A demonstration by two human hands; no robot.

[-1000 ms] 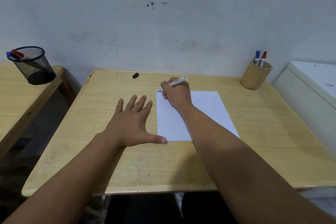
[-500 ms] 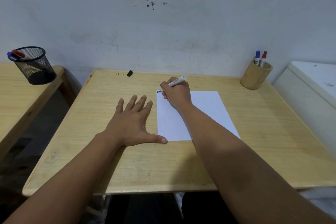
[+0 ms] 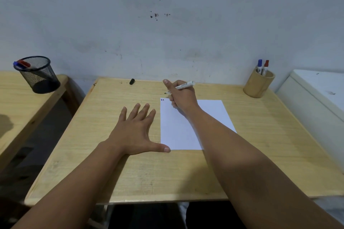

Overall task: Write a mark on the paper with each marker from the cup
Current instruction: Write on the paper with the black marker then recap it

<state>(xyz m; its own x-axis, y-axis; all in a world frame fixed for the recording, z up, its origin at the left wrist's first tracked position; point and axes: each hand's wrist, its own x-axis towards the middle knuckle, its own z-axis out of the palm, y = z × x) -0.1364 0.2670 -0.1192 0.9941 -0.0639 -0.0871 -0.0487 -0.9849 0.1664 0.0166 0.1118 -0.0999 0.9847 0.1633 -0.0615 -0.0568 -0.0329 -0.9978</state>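
A white sheet of paper (image 3: 186,126) lies on the wooden desk (image 3: 149,176), with small dark marks (image 3: 162,100) at its top left corner. My right hand (image 3: 181,96) grips a white marker (image 3: 184,85), uncapped, its black tip just past the paper's top edge and lifted off the sheet. My left hand (image 3: 137,132) lies flat with fingers spread, the thumb touching the paper's lower left corner. A wooden cup (image 3: 258,84) at the desk's far right holds a blue-capped marker (image 3: 259,65) and a red-capped marker (image 3: 265,66).
A black marker cap (image 3: 132,81) lies near the desk's far edge by the wall. On a second desk to the left stands a black mesh cup (image 3: 38,74) with a red and a blue marker. A white cabinet (image 3: 316,98) borders the desk's right side.
My right hand has lifted and moved away from me, taking the marker tip off the paper's top left corner. The black cap has rolled left along the far edge. My left hand stayed put.
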